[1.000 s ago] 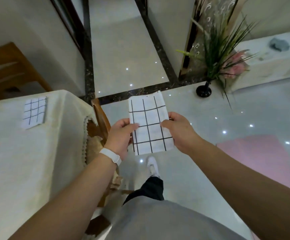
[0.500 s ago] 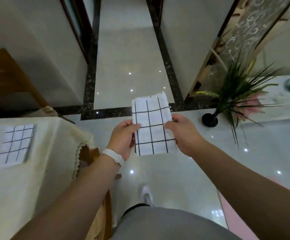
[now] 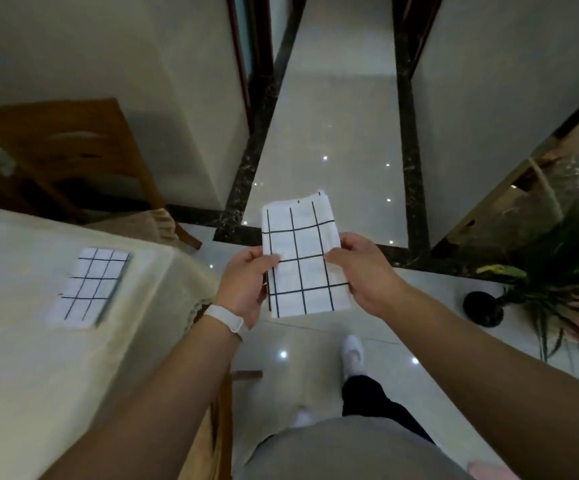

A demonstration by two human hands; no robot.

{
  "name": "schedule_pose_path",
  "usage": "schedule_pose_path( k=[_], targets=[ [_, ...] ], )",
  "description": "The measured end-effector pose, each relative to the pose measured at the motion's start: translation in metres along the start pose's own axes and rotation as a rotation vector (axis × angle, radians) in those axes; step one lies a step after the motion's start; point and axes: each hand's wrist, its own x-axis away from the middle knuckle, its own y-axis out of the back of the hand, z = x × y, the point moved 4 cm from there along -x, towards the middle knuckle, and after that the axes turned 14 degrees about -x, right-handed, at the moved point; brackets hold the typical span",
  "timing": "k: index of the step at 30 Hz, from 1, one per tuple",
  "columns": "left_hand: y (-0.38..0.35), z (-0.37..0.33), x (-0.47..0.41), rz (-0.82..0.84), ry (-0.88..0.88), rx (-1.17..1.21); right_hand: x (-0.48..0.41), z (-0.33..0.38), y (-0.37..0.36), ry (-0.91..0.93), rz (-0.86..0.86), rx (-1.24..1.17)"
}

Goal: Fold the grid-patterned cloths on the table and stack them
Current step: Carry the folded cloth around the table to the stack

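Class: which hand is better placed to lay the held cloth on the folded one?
Probably left: the left hand grips the held cloth on the side nearest the table, where the folded cloth lies; the right hand is farther.

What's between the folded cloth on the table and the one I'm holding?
In the head view, bare tablecloth, its lace edge, then the left hand gripping the held cloth.

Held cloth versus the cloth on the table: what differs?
The held cloth is in the air over the floor, pinched by the left hand and right hand; the table cloth lies flat on the table, untouched. The held cloth's far edge is rumpled; the table cloth's edges look straight. Both are white, dark-gridded rectangles.
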Motion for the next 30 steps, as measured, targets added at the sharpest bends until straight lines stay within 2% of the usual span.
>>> schedule_pose_path(
  k=[11,17,23,30],
  targets=[
    [0.018,-0.050,-0.069,-0.352,0.005,0.161,-0.118,0.074,-0.071,-0.008,0.357,0.201],
    [0.026,-0.065,-0.087,-0.552,0.028,0.245,-0.167,0.090,-0.103,-0.080,0.560,0.297],
    [0.056,-0.067,-0.079,-0.716,0.050,0.393,-0.176,0.084,-0.163,-0.192,0.723,0.370],
    [0.117,-0.038,-0.085,-0.868,0.101,0.532,-0.184,0.046,-0.245,-0.251,0.870,0.468]
  ],
)
